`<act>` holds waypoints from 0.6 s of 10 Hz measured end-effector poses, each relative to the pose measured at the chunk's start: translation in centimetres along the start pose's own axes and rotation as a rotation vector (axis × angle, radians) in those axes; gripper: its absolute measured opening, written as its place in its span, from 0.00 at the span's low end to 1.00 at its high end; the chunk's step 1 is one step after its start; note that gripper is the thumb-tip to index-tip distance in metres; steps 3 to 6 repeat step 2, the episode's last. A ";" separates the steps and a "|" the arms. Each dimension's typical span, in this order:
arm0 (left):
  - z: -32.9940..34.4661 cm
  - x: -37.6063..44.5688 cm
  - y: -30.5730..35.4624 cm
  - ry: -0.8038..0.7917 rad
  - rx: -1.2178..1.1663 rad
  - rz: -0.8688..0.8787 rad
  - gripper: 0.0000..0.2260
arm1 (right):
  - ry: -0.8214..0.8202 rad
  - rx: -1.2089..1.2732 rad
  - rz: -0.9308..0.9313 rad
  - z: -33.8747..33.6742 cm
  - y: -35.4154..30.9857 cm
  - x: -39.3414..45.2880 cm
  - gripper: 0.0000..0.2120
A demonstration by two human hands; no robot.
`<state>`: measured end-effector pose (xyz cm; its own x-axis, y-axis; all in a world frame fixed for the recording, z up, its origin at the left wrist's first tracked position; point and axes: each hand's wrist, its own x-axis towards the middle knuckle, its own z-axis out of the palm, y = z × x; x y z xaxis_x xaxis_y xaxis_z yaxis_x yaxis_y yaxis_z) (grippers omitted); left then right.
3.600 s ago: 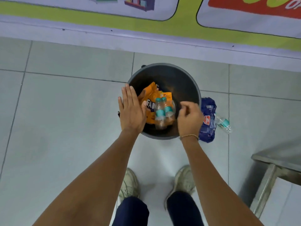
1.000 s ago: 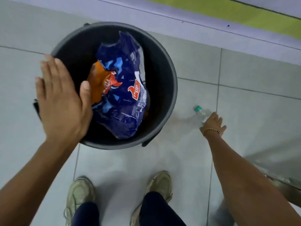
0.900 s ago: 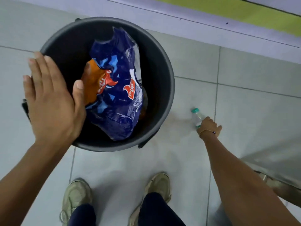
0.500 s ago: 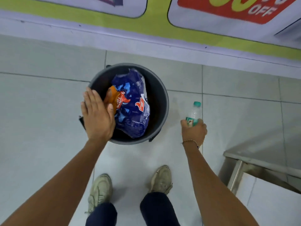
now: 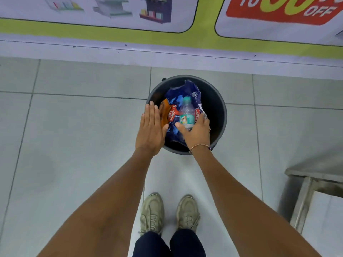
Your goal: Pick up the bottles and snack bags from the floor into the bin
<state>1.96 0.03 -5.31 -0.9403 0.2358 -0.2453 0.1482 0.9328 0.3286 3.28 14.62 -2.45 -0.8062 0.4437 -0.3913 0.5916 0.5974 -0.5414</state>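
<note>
A dark round bin (image 5: pixel 217 106) stands on the tiled floor in front of me. Inside it lie a blue snack bag (image 5: pixel 191 91) and an orange snack bag (image 5: pixel 164 113). My right hand (image 5: pixel 196 132) holds a clear plastic bottle (image 5: pixel 186 112) with a teal cap and label over the bin's opening, above the blue bag. My left hand (image 5: pixel 150 130) is flat with fingers together, hovering over the bin's left rim and holding nothing.
A wall with a printed banner (image 5: pixel 167 25) runs just behind the bin. A metal frame (image 5: pixel 306 182) stands at the right edge. My two shoes (image 5: pixel 168 214) are on the tiles below the bin.
My right hand lifted the bottle from the floor right of the bin and carried it left over the bin. The left hand stayed by the left rim.
</note>
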 end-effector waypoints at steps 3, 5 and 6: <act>-5.7 0.5 1.5 0.051 -0.027 0.010 0.31 | -0.020 -0.174 -0.107 -3.5 -1.6 -0.8 0.29; -5.7 0.5 1.5 0.051 -0.027 0.010 0.31 | -0.020 -0.174 -0.107 -3.5 -1.6 -0.8 0.29; -5.7 0.5 1.5 0.051 -0.027 0.010 0.31 | -0.020 -0.174 -0.107 -3.5 -1.6 -0.8 0.29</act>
